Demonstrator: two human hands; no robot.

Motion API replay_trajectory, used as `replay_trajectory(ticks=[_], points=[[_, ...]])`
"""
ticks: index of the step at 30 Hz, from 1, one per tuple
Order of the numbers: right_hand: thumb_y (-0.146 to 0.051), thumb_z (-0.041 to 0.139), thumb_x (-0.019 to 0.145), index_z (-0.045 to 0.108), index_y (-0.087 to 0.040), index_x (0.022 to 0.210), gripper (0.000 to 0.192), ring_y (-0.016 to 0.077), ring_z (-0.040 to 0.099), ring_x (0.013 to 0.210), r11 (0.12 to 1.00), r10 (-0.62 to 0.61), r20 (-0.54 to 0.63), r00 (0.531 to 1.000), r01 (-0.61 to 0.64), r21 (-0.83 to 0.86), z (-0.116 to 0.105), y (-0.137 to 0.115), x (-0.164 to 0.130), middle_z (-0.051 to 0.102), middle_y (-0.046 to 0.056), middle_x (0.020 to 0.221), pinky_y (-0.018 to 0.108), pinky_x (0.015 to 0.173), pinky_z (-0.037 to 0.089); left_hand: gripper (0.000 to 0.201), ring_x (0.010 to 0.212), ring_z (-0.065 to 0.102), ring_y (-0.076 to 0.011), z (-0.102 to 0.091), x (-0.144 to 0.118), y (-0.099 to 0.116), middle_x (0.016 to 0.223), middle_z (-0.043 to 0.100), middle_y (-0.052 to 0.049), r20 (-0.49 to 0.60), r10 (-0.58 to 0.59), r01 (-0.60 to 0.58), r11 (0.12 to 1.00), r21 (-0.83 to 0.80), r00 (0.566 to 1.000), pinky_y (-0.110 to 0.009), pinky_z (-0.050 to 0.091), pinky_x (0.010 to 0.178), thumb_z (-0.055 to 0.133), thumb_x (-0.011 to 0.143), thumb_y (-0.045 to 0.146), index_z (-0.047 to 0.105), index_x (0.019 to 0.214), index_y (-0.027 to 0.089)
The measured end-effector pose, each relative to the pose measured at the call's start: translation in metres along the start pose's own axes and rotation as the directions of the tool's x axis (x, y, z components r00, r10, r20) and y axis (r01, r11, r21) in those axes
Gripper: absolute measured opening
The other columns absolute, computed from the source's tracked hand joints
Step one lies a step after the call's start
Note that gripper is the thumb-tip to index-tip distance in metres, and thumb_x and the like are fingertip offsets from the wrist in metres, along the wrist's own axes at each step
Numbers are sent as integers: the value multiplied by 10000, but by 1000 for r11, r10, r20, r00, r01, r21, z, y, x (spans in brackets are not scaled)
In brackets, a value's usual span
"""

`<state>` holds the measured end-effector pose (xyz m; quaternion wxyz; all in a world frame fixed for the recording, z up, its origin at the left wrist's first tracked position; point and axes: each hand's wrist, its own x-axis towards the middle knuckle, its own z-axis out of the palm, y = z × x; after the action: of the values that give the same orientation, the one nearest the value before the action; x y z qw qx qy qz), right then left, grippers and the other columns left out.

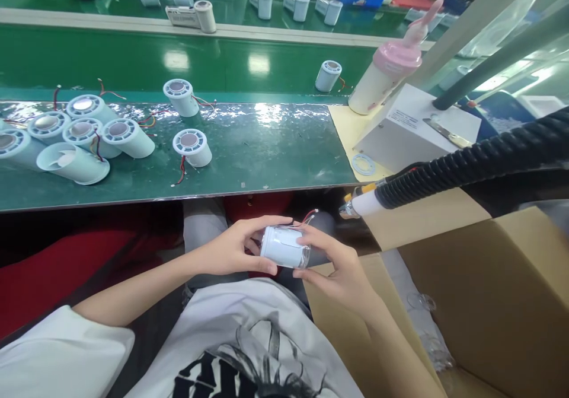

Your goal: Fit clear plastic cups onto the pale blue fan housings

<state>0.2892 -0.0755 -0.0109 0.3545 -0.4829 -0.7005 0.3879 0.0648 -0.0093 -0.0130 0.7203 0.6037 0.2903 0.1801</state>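
fingers of our left hand and right hand grasp a white fan cylinder lying sideways above our lap, red wires trailing toward one o'clock, its right end clear.

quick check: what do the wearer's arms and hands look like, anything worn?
Both forearms are bare. Left hand and right hand carry no gloves, rings or watch that I can see. White short sleeve at the left arm; shirt front has a black print.
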Motion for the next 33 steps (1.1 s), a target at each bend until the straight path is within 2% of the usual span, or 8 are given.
replay_trajectory(ticks=[7,12,18,23,33], points=[[-238,742,733,547,-257,1139,450,272,572,1157,967,137,49,989,-144,210,-4,-8,-1,581,94,1261,394,886,560,697,1202,525,-247,-1,-3,6,1363,507,-90,24,136,-137,987,84,990,-364,468,973,747,711,225,458,1343,288],[-257,741,735,542,-266,1142,452,231,617,1053,938,194,83,978,-209,277,-5,-11,0,597,65,1175,367,843,579,703,1226,504,-268,0,-4,6,1358,512,-108,25,168,-170,975,141,985,-377,467,974,756,696,233,472,1337,270],[-282,735,744,524,-270,1126,436,198,606,1041,885,246,122,961,-274,376,-6,-15,1,594,50,1151,313,807,573,707,1250,479,-278,-1,-6,7,1376,489,-105,34,180,-184,967,178,983,-393,462,987,753,700,237,463,1343,278],[-358,710,757,483,-245,1138,458,202,630,958,809,317,185,930,-367,459,-5,-16,2,625,74,1080,320,753,564,704,1268,457,-297,-1,-6,6,1379,482,-115,40,178,-182,962,202,983,-423,458,994,750,701,237,463,1343,270],[-476,709,704,503,-223,998,439,137,622,708,619,435,236,869,-479,622,1,-16,8,633,12,848,264,603,561,690,1278,450,-281,-3,-7,7,1380,482,-100,55,197,-204,952,229,979,-390,462,993,744,706,223,466,1336,281]])
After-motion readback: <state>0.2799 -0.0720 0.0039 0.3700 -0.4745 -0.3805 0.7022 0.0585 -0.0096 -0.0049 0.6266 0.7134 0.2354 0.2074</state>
